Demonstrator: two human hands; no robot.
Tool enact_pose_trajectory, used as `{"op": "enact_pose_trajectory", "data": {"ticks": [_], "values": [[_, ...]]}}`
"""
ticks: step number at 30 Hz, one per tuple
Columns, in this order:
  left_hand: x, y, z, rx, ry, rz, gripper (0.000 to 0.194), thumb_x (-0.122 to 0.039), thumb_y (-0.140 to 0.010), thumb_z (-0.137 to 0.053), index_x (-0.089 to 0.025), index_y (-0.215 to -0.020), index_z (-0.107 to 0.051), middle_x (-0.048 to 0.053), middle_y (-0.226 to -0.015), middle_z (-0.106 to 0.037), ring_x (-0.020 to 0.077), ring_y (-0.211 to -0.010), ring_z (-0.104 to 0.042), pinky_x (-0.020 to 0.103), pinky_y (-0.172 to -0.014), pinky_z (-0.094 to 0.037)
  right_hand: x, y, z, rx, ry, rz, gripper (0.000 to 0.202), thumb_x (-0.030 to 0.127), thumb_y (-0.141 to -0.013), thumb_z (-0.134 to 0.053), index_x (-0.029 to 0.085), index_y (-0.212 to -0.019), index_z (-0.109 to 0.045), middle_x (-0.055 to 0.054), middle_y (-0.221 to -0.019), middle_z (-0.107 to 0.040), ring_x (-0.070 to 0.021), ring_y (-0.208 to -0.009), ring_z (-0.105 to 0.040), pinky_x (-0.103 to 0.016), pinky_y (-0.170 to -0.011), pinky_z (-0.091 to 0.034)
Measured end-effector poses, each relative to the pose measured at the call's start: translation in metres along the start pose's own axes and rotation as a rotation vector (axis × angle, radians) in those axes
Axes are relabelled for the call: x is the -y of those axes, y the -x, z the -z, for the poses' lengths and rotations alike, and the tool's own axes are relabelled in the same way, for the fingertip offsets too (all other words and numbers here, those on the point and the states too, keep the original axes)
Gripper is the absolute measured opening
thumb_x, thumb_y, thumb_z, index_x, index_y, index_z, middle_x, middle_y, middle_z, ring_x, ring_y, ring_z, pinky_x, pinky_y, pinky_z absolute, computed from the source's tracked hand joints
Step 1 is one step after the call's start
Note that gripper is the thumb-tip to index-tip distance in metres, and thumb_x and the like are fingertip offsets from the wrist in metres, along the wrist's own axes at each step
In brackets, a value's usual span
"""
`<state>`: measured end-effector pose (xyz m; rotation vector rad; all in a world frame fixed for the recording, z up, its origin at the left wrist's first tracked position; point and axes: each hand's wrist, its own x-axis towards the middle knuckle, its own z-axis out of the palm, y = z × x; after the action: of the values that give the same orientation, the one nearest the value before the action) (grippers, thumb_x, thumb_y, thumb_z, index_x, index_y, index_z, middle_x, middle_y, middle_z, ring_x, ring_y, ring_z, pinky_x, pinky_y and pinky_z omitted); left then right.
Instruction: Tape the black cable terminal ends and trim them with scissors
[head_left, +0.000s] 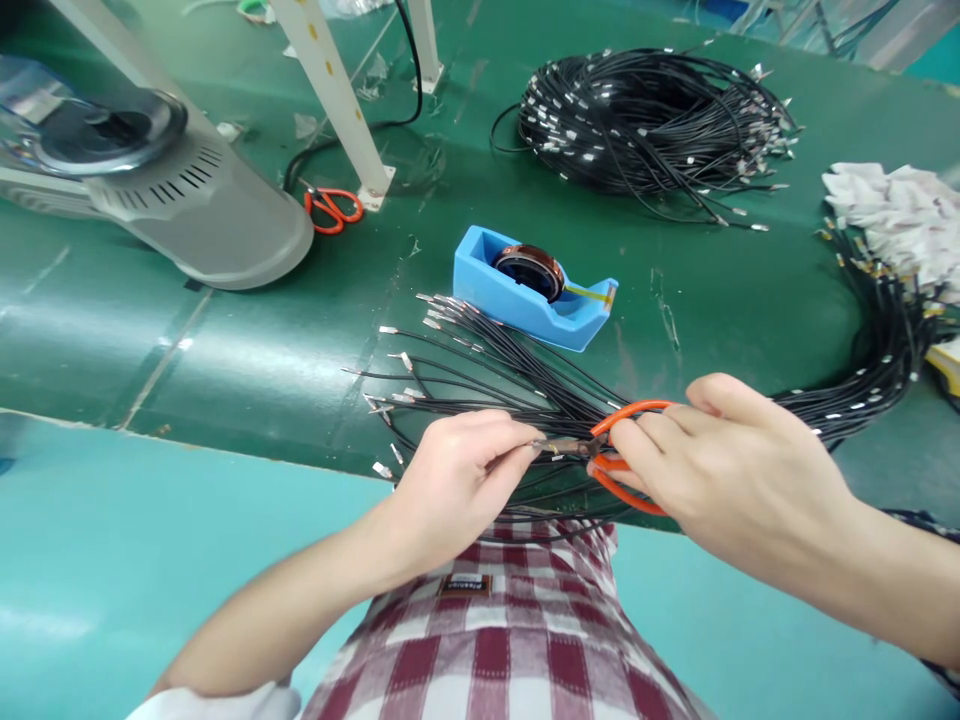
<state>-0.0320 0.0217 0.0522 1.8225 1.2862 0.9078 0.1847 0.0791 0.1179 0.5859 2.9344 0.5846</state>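
Observation:
My right hand (pixel 697 450) grips a pair of scissors (pixel 637 410) with orange handles, its fingers through the loops and the blades pointing left. At the blade tips, my left hand (pixel 465 470) is closed in a pinch of thumb and forefinger. What lies inside that pinch is too small to make out. Black cables (pixel 525 375) with pale tags and bare metal ends fan out to the left, behind and beneath both hands. From under my right hand the bundle runs on to the right.
A blue tape dispenser (pixel 517 300) with a roll of amber tape stands just behind the cables. A large coil of black cable (pixel 652 130) lies farther back. Other orange-handled scissors (pixel 334 210) rest by a white post (pixel 334 90). A grey machine (pixel 217 210) is at left, white-tagged cable ends (pixel 900 220) at right.

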Motion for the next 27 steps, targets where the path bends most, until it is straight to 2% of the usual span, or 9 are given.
{"op": "enact_pose_trajectory", "data": {"ticks": [4,7,13,17,20,24,27], "values": [[0.0,0.0,0.0,-0.009,0.009,-0.006,0.019,-0.011,-0.092,-0.055,-0.015,-0.087,-0.073,0.0,-0.068,-0.062,0.0098,-0.061,-0.053,0.022,-0.06,-0.04,-0.004,0.0,-0.011,0.095,-0.219,-0.038,0.032,0.021,-0.092,-0.049,0.02,-0.06,-0.049,0.003,-0.046,-0.053,-0.0126,-0.04,-0.035,-0.034,-0.066,-0.024],[0.0,0.0,0.001,-0.004,-0.001,0.002,0.019,-0.011,-0.092,-0.055,-0.015,-0.089,-0.074,-0.001,-0.066,-0.06,0.0099,-0.061,-0.053,0.022,-0.06,-0.04,-0.006,-0.001,-0.015,0.094,-0.267,-0.058,0.034,0.032,-0.092,-0.055,0.02,-0.061,-0.049,0.004,-0.049,-0.056,-0.0124,-0.041,-0.036,-0.034,-0.066,-0.024],[-0.002,0.0,0.001,0.008,0.003,0.024,0.019,-0.01,-0.092,-0.056,-0.016,-0.087,-0.073,0.0,-0.07,-0.064,0.0099,-0.062,-0.055,0.022,-0.061,-0.042,-0.005,-0.002,-0.006,-0.002,-0.122,-0.026,0.031,0.025,-0.092,-0.05,0.019,-0.061,-0.051,0.001,-0.051,-0.052,-0.0143,-0.046,-0.042,-0.034,-0.066,-0.024],[-0.002,0.0,0.0,-0.002,0.014,0.022,0.02,-0.01,-0.092,-0.055,-0.017,-0.09,-0.073,0.0,-0.071,-0.065,0.0104,-0.064,-0.057,0.022,-0.062,-0.044,-0.001,-0.003,0.002,-0.037,0.031,0.01,0.029,0.008,-0.085,-0.046,0.02,-0.059,-0.051,0.0,-0.048,-0.046,-0.0159,-0.044,-0.04,-0.034,-0.065,-0.026],[-0.003,0.001,0.0,-0.003,0.013,0.021,0.02,-0.011,-0.092,-0.055,-0.017,-0.091,-0.074,0.0,-0.071,-0.065,0.0111,-0.064,-0.057,0.023,-0.062,-0.044,0.002,-0.003,0.006,-0.026,0.104,0.011,0.032,-0.001,-0.078,-0.041,0.02,-0.058,-0.052,-0.001,-0.047,-0.047,-0.0176,-0.044,-0.04,-0.034,-0.065,-0.026],[-0.003,0.003,-0.001,-0.004,0.033,0.031,0.019,-0.013,-0.093,-0.055,-0.016,-0.091,-0.074,0.002,-0.074,-0.068,0.011,-0.064,-0.057,0.023,-0.062,-0.045,0.002,-0.003,0.003,-0.031,0.075,0.005,0.033,-0.001,-0.08,-0.039,0.02,-0.059,-0.054,-0.001,-0.047,-0.05,-0.0171,-0.043,-0.041,-0.034,-0.064,-0.027],[-0.001,0.003,-0.001,-0.009,0.049,0.048,0.02,-0.014,-0.093,-0.056,-0.017,-0.09,-0.075,0.002,-0.075,-0.07,0.0112,-0.064,-0.058,0.023,-0.061,-0.045,-0.003,-0.003,-0.009,0.009,-0.145,-0.046,0.033,0.012,-0.091,-0.044,0.02,-0.06,-0.053,0.0,-0.048,-0.052,-0.0139,-0.043,-0.038,-0.033,-0.064,-0.028]]}}
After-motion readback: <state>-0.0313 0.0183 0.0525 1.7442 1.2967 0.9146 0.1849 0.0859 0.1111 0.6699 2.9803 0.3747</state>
